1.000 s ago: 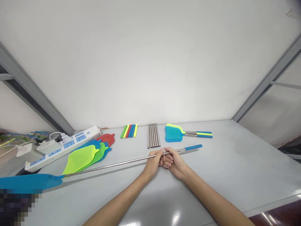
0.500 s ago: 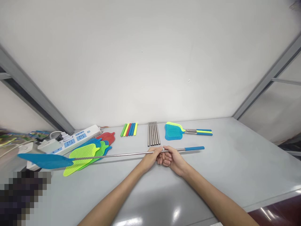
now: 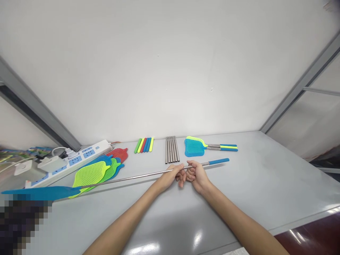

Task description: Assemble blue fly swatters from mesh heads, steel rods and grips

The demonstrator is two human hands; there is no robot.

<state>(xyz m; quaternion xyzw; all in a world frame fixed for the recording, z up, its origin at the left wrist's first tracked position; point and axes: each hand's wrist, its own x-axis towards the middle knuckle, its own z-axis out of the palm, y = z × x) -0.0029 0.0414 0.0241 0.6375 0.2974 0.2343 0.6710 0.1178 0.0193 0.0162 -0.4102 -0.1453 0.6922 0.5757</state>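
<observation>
A long fly swatter (image 3: 148, 174) with a thin metal rod lies across both my hands above the table. Its blue paddle reaches to the far left, and its blue grip sticks out to the right. My left hand (image 3: 171, 176) is closed round the rod near the middle, thumb on top. Just beside it my right hand (image 3: 196, 174) is closed on the rod too, close to the blue grip. Behind my hands stands a row of several metal tubes (image 3: 172, 150). To their right lie blue and yellow fly swatters (image 3: 195, 147) with short rods, stacked together.
Several coloured grip sleeves (image 3: 144, 145) lie in a row at the back. Loose swatter paddles (image 3: 91, 173) in yellow, green, blue and red overlap at left, beside a white power strip (image 3: 99, 146) with plugs. A wall rises behind the grey table (image 3: 255, 177).
The swatter has tilted: its paddle end has gone lower and further left, its grip end slightly higher. My hands have moved a little apart, still on the rod.
</observation>
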